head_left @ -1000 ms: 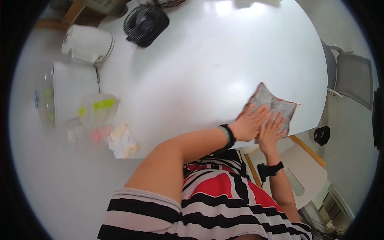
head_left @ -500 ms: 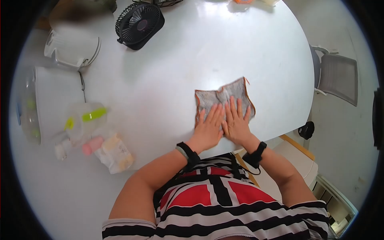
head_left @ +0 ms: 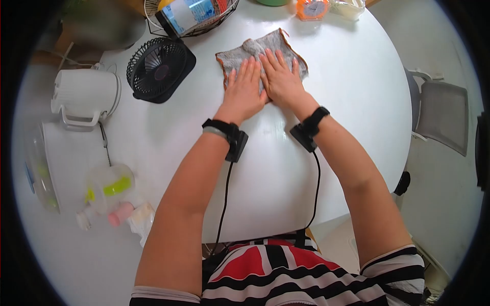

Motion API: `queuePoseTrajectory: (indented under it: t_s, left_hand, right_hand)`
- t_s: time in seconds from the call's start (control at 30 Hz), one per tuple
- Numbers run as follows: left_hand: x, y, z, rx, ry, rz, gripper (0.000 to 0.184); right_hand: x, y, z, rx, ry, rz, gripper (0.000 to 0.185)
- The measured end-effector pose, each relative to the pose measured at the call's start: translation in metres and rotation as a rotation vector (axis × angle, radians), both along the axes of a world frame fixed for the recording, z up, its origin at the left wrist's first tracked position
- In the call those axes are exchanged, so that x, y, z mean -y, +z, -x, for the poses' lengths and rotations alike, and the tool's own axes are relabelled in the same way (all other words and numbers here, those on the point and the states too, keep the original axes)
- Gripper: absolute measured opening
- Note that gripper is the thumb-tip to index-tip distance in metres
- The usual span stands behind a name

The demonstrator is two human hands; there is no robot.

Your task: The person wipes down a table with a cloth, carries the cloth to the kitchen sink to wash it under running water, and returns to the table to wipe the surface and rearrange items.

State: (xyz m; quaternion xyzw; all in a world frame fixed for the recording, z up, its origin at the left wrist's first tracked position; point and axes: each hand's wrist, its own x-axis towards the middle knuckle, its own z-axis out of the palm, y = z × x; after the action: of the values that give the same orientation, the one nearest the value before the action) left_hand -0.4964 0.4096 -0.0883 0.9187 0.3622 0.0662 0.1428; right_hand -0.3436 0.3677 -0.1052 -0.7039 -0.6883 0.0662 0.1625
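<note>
A grey cleaning cloth with orange-brown edging lies spread on the white table, toward its far side. My left hand presses flat on the left half of the cloth, fingers stretched out. Beside it, my right hand also lies flat on the cloth, its fingers slightly spread. The thumbs are close together near the cloth's front edge. Both wrists wear black straps with small boxes and cables. The cloth's middle is hidden under the hands.
Left of the cloth stands a black fan. Behind it is a wire basket with a blue-labelled container. An orange clock sits at the back. A white kettle and a pink bottle are at the left; a grey chair stands right.
Both hands and the cloth under them have moved forward across the table, away from my body. My arms are now stretched out. The view has shifted, showing more of the basket and clock.
</note>
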Motion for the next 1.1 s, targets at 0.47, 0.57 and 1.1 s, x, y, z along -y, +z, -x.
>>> queuePoseTrajectory:
  t_s: [0.47,0.57,1.1]
  left_hand:
    - [0.016,0.003,0.013,-0.025,0.108,0.07,0.083]
    - [0.019,-0.003,0.031,0.025,0.099,0.006,0.08]
    - [0.297,-0.009,0.206,0.09,0.161,0.085,0.072]
  right_hand:
    - [0.008,0.01,0.026,0.122,-0.062,0.096,0.055]
    - [0.011,0.015,0.045,0.07,-0.1,0.142,0.057]
    - [0.274,-0.001,0.206,0.066,0.159,0.103,0.059]
